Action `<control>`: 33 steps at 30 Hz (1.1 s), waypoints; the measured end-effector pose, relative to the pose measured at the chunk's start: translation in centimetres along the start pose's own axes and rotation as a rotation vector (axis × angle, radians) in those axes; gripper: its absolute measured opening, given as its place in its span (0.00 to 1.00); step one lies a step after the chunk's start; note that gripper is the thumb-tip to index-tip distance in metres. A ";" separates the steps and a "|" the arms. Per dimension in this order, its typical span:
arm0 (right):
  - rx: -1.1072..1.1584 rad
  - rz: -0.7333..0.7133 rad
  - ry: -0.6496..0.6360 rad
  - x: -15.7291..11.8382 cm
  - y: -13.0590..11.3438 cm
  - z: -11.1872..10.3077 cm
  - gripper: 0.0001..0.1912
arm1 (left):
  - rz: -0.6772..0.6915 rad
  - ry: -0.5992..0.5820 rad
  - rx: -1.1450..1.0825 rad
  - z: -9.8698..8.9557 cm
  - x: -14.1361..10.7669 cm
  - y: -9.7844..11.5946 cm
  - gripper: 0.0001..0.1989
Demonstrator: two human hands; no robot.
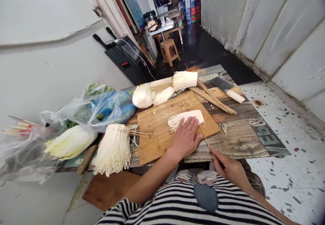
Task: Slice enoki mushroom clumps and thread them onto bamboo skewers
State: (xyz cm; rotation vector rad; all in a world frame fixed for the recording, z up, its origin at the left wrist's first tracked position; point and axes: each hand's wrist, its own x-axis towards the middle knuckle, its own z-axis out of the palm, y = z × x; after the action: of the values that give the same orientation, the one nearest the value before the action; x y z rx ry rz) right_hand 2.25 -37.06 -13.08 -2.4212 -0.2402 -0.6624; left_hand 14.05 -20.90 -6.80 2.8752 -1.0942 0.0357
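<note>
On the desk (241, 140), at the left, a skewered enoki bunch (113, 148) hangs over the front edge. Right of it, on the cutting board (154, 143), the left hand (186, 137) presses a flat enoki piece (196, 116), fingers nearly together. The right hand (228, 169) has its fingers pinched on a thin skewer (205, 137) angled toward that piece. Farther right lies a cleaver (227, 89).

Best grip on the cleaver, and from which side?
Take the pale handle, coming from the table's right edge. The cleaver lies flat, blade angled away from the wearer, and the handle butt points toward that edge. I'd close from above across the round-looking grip, keeping clear of the skewer bundle beside it on the left.
</note>
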 end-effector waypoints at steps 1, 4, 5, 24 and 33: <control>0.004 -0.004 0.006 0.0 0.0 0.1 0.19 | -0.001 0.002 0.000 0.0 0.0 0.0 0.29; 0.018 -0.001 0.019 -0.2 0.3 0.3 0.19 | 0.017 0.005 0.001 0.0 -0.2 -0.3 0.28; 0.021 0.001 0.022 -0.2 0.4 0.4 0.19 | 0.023 0.011 0.006 0.0 -0.2 -0.5 0.29; 0.014 -0.004 0.005 0.9 0.1 0.2 0.20 | 0.021 -0.011 0.039 0.3 1.3 -0.9 0.32; -0.059 0.029 -0.023 1.2 0.0 0.1 0.20 | 0.027 -0.030 0.053 0.2 1.3 -0.9 0.36</control>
State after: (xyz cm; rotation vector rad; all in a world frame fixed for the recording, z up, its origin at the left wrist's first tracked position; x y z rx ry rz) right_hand 3.29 -37.00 -12.56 -2.4854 -0.1973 -0.6379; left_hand 15.57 -21.09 -6.95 2.9169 -1.1542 0.0239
